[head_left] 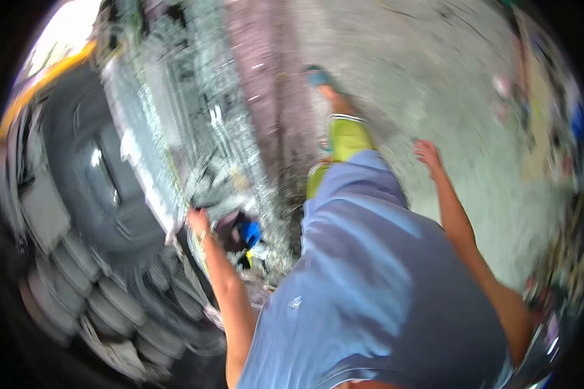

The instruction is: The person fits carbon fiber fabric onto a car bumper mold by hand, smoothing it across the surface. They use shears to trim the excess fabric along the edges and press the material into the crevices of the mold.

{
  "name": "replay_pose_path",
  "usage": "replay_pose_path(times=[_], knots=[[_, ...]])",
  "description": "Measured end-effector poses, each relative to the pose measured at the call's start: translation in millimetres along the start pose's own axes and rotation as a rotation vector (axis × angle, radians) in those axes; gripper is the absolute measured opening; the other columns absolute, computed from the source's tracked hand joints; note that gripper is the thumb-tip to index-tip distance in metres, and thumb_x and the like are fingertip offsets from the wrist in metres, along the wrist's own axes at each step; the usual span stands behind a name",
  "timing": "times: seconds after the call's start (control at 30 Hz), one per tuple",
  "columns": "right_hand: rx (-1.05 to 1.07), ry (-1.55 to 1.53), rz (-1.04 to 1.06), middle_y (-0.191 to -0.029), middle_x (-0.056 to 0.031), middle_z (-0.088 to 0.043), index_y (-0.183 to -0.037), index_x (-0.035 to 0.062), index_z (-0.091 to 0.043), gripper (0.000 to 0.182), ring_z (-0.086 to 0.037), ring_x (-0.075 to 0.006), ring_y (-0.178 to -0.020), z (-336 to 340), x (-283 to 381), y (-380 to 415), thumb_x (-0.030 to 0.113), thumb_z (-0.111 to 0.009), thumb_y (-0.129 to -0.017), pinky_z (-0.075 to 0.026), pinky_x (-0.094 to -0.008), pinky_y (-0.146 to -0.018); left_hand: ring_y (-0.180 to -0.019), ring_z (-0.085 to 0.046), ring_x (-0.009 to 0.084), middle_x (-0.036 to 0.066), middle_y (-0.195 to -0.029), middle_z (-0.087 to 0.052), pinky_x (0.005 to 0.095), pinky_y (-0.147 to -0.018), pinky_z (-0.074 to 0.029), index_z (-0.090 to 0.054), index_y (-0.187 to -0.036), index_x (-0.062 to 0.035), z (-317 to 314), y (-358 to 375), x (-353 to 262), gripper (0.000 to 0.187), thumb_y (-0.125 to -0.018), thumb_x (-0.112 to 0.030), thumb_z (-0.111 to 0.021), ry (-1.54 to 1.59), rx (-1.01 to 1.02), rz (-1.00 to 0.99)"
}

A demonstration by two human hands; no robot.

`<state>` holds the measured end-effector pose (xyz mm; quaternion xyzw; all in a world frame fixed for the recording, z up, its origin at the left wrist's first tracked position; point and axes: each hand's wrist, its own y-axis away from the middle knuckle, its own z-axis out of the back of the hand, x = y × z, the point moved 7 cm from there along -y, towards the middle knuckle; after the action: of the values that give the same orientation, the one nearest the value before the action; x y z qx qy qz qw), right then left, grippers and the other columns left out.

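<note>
Beside shirt (370,279), hands (200,221) (427,154) wide apart

Floor (474,129): grey, scuffed, thin dark marks at far side. Upon it: sandalled foot (317,78), far middle; pinkish bundle (256,58), along left edge; clutter (555,275), right, too blurred to itemise.

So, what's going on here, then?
Someone in a blue shirt has the left hand at some shiny, plastic-looking material; blur hides whether it grips. The right hand hangs out over the floor, seemingly empty. A dark moulded piece lies to the left of the material.
</note>
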<state>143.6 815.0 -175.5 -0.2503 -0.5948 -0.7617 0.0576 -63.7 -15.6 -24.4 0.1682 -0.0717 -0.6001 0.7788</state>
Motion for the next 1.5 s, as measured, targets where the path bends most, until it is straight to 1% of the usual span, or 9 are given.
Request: replay_pose_path(times=[0.07,0.1,0.27,0.7,0.77,0.9,1.07,1.23,1.5], knots=[[0.186,-0.022,0.149,-0.124,-0.0055,-0.068,-0.138,0.0118,-0.057,0.047,-0.067,-0.0171,-0.106,-12,62,-26,0.041,-0.058,-0.100,-0.052,-0.0343,-0.089,-0.116,-0.062,0.0408,0.025,-0.132,-0.058,0.0525,-0.095,-0.052,-0.057,-0.132,-0.0081,62,81,10,0.052,-0.083,-0.026,-0.062,-0.188,-0.156,0.284],[0.025,0.146,0.205,-0.127,-0.0070,-0.067,-0.139,0.0106,-0.056,0.050,-0.067,-0.0189,-0.108,21,132,23,0.041,-0.059,-0.100,-0.051,-0.0349,-0.091,-0.114,-0.063,0.0395,0.023,-0.131,-0.057,0.0556,-0.091,-0.052,-0.058,-0.130,-0.0077,-36,47,-2,0.050,-0.082,-0.025,-0.060,-0.136,-0.035,0.386],[0.309,0.463,0.228,-0.121,-0.0080,-0.069,-0.135,0.0069,-0.059,0.048,-0.067,-0.0178,-0.103,-102,186,9,0.039,-0.061,-0.099,-0.052,-0.0349,-0.087,-0.122,-0.059,0.0352,0.016,-0.140,-0.052,0.0559,-0.111,-0.033,-0.056,-0.136,-0.0100,35,59,24,0.052,-0.084,-0.020,-0.057,-0.172,-0.079,0.588],[0.870,1.133,1.049,-0.114,-0.0175,-0.068,-0.123,0.0014,-0.063,0.032,-0.068,-0.0319,-0.098,-426,379,112,0.017,-0.063,-0.095,-0.055,-0.0383,-0.084,-0.147,-0.036,0.0290,0.013,-0.159,-0.038,0.0450,-0.119,-0.029,-0.050,-0.144,-0.0022,73,100,11,0.044,-0.101,-0.012,-0.050,-0.060,-0.303,0.385],[1.008,1.130,1.053,-0.112,-0.0178,-0.066,-0.119,0.0018,-0.063,0.028,-0.066,-0.0352,-0.099,-493,383,155,0.014,-0.064,-0.093,-0.054,-0.0411,-0.084,-0.147,-0.036,0.0297,0.012,-0.158,-0.040,0.0445,-0.119,-0.030,-0.048,-0.145,-0.0022,85,98,4,0.045,-0.101,-0.011,-0.049,-0.076,-0.295,0.313],[1.223,1.073,1.514,-0.120,-0.0118,-0.066,-0.119,0.0065,-0.064,0.028,-0.064,-0.0340,-0.104,-614,361,242,0.013,-0.068,-0.093,-0.053,-0.0394,-0.087,-0.149,-0.033,0.0293,0.010,-0.162,-0.034,0.0454,-0.121,-0.027,-0.041,-0.151,-0.0063,84,82,3,0.051,-0.103,-0.020,-0.050,-0.163,-0.232,0.184],[1.206,1.066,1.886,-0.149,-0.0102,-0.049,-0.138,0.0069,-0.053,0.052,-0.046,-0.0307,-0.137,-715,294,301,0.023,-0.069,-0.092,-0.039,-0.0438,-0.113,-0.151,-0.028,0.0278,0.006,-0.166,-0.027,0.0464,-0.122,-0.025,-0.034,-0.156,-0.0104,73,56,12,0.060,-0.103,-0.033,-0.050,-0.221,-0.170,0.099],[1.207,1.195,2.020,-0.162,-0.0135,-0.032,-0.153,0.0047,-0.034,0.077,-0.028,-0.0321,-0.151,-766,226,316,0.030,-0.070,-0.091,-0.022,-0.0475,-0.124,-0.153,-0.024,0.0261,0.005,-0.166,-0.026,0.0454,-0.124,-0.023,-0.031,-0.157,-0.0106,71,44,16,0.066,-0.101,-0.039,-0.052,-0.245,-0.222,0.041],[1.136,1.282,2.138,-0.163,-0.0143,-0.031,-0.155,0.0046,-0.031,0.096,-0.027,-0.0333,-0.151,-793,196,316,0.038,-0.079,-0.079,-0.020,-0.0552,-0.123,-0.154,-0.021,0.0262,0.006,-0.164,-0.030,0.0469,-0.126,-0.017,-0.032,-0.157,-0.0084,61,39,27,0.075,-0.096,-0.045,-0.056,-0.212,-0.216,0.052]])
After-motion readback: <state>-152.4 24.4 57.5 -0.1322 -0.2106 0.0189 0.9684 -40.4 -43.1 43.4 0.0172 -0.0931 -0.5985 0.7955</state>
